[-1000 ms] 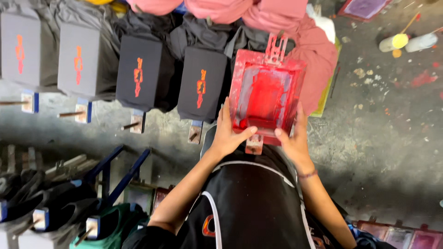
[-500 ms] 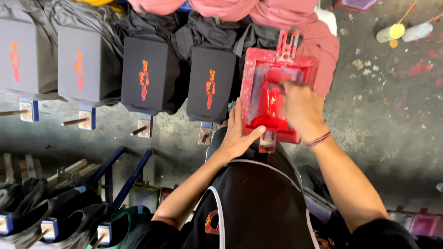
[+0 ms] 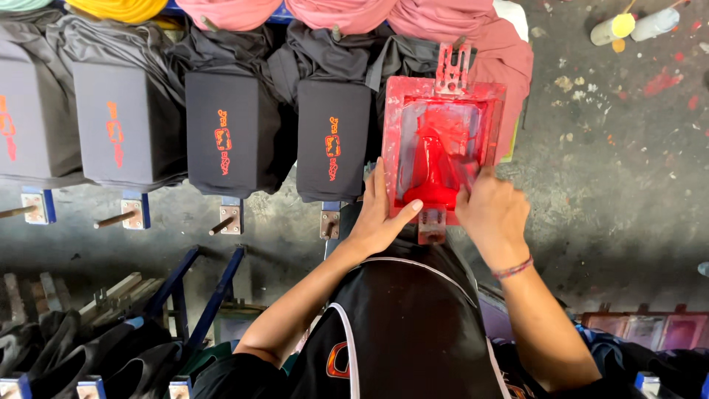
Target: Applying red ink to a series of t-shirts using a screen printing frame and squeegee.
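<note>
Row of dark shirts on boards runs across the top of the view. Four boards show finished orange-red prints: far-left grey shirt (image 3: 22, 125), next grey shirt (image 3: 122, 133), black shirt (image 3: 230, 137), and second black shirt (image 3: 332, 140) just left of the frame. Judging from that, most of the visible row looks done and the board under the frame is the one in hand; whether its print is down yet cannot be told, since the frame covers it.

Pink and yellow cloth hangs above the row. Grey floor (image 3: 613, 192) at right has paint spatter, with two bottles near the top right corner.

Red printing frame (image 3: 442, 148) lies flat at the right end of the row, touching the second black shirt's edge. Thick red ink pools at its near end, so the mesh looks loaded.

Left hand (image 3: 384, 214) is open, fingers spread, pressing flat on the frame's near-left corner. Right hand (image 3: 491, 210) is curled at the frame's near-right side, seemingly gripping a scraper inside the frame; the tool itself is mostly hidden by ink and fingers.
</note>
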